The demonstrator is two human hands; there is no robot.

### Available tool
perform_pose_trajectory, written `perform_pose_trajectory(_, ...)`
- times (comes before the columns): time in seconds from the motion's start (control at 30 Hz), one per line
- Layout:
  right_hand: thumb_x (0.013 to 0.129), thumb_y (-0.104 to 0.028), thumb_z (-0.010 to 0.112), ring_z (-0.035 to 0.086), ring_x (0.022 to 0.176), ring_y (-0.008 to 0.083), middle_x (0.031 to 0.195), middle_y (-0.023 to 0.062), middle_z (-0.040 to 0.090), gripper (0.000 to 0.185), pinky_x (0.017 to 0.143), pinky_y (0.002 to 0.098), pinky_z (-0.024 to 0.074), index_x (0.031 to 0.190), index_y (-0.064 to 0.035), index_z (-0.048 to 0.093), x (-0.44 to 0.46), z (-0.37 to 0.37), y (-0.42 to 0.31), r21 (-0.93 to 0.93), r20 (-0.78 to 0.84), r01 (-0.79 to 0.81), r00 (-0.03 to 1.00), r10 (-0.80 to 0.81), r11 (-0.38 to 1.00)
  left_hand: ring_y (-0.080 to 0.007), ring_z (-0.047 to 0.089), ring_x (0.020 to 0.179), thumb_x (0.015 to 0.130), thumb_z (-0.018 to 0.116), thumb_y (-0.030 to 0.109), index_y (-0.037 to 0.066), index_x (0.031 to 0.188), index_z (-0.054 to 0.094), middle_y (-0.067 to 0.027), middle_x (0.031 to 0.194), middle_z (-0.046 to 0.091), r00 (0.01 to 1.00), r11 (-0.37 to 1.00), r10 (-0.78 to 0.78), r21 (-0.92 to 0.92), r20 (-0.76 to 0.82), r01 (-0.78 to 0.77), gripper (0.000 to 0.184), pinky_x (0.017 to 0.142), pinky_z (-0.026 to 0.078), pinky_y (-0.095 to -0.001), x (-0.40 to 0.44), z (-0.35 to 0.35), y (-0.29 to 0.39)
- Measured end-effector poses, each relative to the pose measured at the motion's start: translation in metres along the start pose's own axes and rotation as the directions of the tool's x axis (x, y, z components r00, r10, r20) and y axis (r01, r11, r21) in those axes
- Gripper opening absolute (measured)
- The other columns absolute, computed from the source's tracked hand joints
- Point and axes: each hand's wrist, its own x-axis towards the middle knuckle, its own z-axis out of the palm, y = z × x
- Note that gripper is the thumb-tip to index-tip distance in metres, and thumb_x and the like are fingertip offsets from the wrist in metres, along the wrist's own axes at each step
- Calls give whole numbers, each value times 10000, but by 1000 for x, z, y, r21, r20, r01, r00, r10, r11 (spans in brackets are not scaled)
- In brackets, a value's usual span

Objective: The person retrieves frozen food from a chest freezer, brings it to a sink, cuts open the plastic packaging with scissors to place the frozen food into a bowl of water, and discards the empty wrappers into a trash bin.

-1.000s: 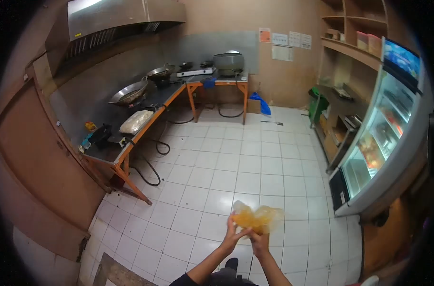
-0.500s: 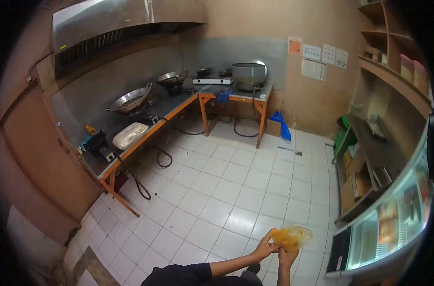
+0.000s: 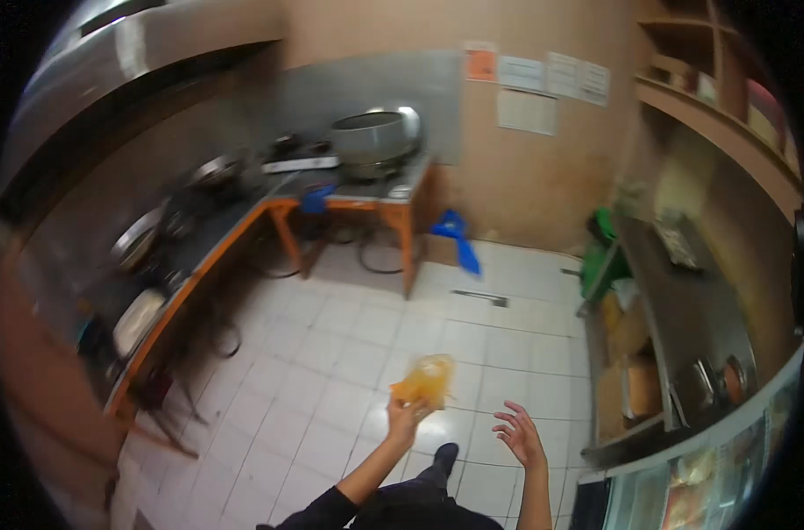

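Observation:
A clear plastic bag with yellow-orange contents [image 3: 428,380] is held out in front of my body, over the tiled floor. My left hand [image 3: 404,418] is closed round the lower left side of the bag. To the right of the bag, my right hand [image 3: 518,435] is raised with its fingers apart and nothing in them. What exactly the bag holds is too blurred to tell.
Along the left runs an orange-framed worktable [image 3: 216,252] with woks and a white package [image 3: 139,322]. A large pot [image 3: 368,141] stands at the back. On the right are a metal counter [image 3: 675,300], a green bin [image 3: 596,261] and a lit glass-door fridge [image 3: 715,481].
My right hand has let go of the bag and moved away to the right. The bag stays in my left hand. The view has shifted nearer to the back wall and right counter.

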Motion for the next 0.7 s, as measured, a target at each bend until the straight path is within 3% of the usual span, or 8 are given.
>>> perform_pose_trajectory(0.07,805,-319,575,572,921,268,1138,163,508,508,783,338,450,1225,-72,430,50,-107,33,-12,-357,-58,933,50,998,-241,599,892,778,589,-22,35,1127,426,-101,1073,526,998,999,-47,-7,-32,47,390,721,546,-357,45,47,4)
perform_pose_trajectory(0.1,791,-337,581,569,945,290,1159,183,503,516,830,375,436,1205,-57,453,48,-136,37,-644,-507,-376,862,-4,666,-239,591,903,780,581,-22,45,1128,422,-99,1079,521,999,999,-36,6,9,36,389,720,545,-356,74,61,-5)
perform_pose_trajectory(0.2,740,-416,591,562,996,331,1141,194,549,555,916,475,395,1160,-62,515,40,-217,50,-608,-711,-603,703,16,-517,-233,569,943,784,564,-20,67,1144,412,-89,1095,512,992,995,-90,41,84,87,401,730,539,-362,148,125,-24)
perform_pose_trajectory(0.33,733,-339,609,594,941,276,932,87,652,300,778,441,481,1003,-209,609,11,-290,74,53,-728,-728,440,525,684,-223,546,969,787,555,-11,89,1170,398,-74,1120,498,977,987,-143,101,158,128,426,722,525,-351,243,210,-55)
perform_pose_trajectory(0.4,728,-296,640,624,858,208,916,66,652,255,664,397,512,948,-172,610,7,-336,100,-694,-716,-627,555,422,-354,-216,551,954,794,558,3,105,1173,404,-73,1114,505,964,983,-154,136,215,127,422,712,520,-342,297,246,-81)
perform_pose_trajectory(0.47,779,-329,580,614,842,208,922,64,654,188,643,363,502,854,-170,647,4,-347,112,-548,-836,-759,503,218,-351,-213,559,942,800,562,17,124,1171,417,-71,1110,512,976,981,-141,158,169,114,413,701,515,-332,350,275,-105)
perform_pose_trajectory(0.53,768,-356,584,608,786,200,833,58,655,218,606,357,486,808,-153,652,15,-432,194,-184,-955,-890,263,140,417,-210,548,964,787,582,16,107,1216,408,-82,1140,500,964,979,-185,126,189,163,472,693,519,-341,405,302,-125)
perform_pose_trajectory(0.7,793,-343,510,599,848,202,843,99,644,261,714,357,477,754,-128,652,223,-502,77,-620,-779,-698,601,179,-357,-226,515,991,777,599,16,174,1246,399,-63,1146,485,965,963,-259,94,49,254,534,710,503,-357,531,384,-152)
